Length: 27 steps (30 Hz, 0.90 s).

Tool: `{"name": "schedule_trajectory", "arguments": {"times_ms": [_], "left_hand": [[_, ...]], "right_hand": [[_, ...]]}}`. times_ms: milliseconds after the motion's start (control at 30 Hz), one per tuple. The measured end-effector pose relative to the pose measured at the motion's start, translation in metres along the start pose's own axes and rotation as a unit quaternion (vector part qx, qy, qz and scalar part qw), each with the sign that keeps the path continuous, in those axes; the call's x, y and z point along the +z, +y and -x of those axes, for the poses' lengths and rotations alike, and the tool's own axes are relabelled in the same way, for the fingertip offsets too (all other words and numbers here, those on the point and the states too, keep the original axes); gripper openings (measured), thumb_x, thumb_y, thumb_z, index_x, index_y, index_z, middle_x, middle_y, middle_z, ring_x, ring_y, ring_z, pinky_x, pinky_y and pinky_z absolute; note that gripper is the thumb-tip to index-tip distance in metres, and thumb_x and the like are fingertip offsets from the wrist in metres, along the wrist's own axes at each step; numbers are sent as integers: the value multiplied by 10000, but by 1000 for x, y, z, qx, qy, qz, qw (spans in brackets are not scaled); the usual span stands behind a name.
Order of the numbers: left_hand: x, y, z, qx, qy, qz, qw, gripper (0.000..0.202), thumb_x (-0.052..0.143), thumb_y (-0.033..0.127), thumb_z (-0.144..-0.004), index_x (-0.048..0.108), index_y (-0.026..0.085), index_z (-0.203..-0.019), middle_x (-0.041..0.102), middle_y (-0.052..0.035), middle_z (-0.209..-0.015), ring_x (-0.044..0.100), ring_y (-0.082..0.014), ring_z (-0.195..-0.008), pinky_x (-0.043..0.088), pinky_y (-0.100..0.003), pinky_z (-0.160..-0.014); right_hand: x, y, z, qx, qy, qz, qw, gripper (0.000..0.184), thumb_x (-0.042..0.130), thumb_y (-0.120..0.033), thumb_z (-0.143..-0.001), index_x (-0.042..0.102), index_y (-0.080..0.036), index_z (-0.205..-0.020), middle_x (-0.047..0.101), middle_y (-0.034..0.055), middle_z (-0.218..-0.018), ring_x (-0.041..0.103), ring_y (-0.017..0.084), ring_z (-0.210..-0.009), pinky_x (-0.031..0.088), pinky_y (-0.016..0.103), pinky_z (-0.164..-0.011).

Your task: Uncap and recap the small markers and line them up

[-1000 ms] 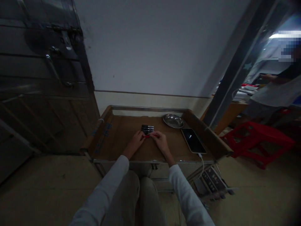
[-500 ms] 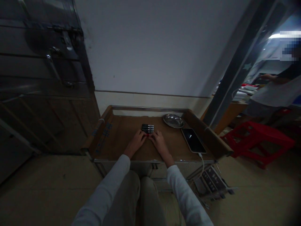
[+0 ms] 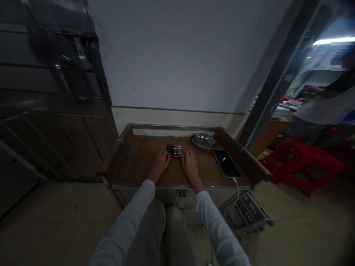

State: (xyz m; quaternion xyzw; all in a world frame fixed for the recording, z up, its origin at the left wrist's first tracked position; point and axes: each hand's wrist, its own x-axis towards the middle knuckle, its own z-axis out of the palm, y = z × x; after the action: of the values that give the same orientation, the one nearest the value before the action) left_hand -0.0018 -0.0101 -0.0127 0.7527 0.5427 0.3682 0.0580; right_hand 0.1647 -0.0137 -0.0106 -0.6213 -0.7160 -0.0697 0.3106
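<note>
Several slim black pens with silvery parts (image 3: 173,148) lie side by side in a row on the brown tabletop (image 3: 146,147). Nearest me in that row is a red pen (image 3: 175,156), parallel to the black ones. My left hand (image 3: 161,162) is closed at the red pen's left end, its fingers bent and pressed together. At the opposite end, my right hand (image 3: 190,164) is closed in the same way. The fingertips are small and dim here, so their exact grip is hard to see.
A shiny metal dish (image 3: 203,141) stands at the back right of the table. Before it lies a phone (image 3: 226,163) with a white cable (image 3: 237,192) hanging over the front edge. Raised boards edge the table. A red stool (image 3: 305,159) and a person (image 3: 321,107) are off to the right.
My hands have moved apart, from near the middle of the red pen out to its ends. More of the red pen shows between them. The row of pens stays in place.
</note>
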Motion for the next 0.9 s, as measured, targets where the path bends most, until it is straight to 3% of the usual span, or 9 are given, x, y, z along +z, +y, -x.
{"name": "schedule_trajectory", "arguments": {"times_ms": [100,200,400,900], "left_hand": [[-4,1,1,-68,35,-69,995,175,365,100,-852,509,136,-943,527,-127,-1002,535,-221,-961,439,-390,-861],[-5,0,1,-123,54,-136,982,255,378,84,-824,507,92,-1044,515,-195,-1132,500,-278,-1089,402,-431,-917],[-1,-6,-2,-111,42,-132,984,358,368,102,-832,484,61,-1168,469,-230,-1287,444,-291,-1202,349,-447,-991],[-7,-2,-7,-118,32,-163,979,292,360,104,-838,524,100,-1079,568,-177,-1109,521,-280,-1066,391,-434,-906]], "right_hand": [[5,8,-1,41,-4,46,998,284,308,-168,-902,568,-100,-994,584,168,-1001,527,226,-941,394,332,-834],[11,17,-3,28,-29,55,998,332,321,-139,-880,542,-79,-1120,566,188,-1137,497,237,-1075,360,348,-912],[15,22,-7,9,-75,53,996,428,320,-181,-886,458,-94,-1282,445,175,-1352,370,243,-1266,274,401,-1022],[13,22,-9,5,-86,47,995,431,337,-187,-882,473,-128,-1287,438,158,-1362,359,238,-1279,270,400,-1035]]}}
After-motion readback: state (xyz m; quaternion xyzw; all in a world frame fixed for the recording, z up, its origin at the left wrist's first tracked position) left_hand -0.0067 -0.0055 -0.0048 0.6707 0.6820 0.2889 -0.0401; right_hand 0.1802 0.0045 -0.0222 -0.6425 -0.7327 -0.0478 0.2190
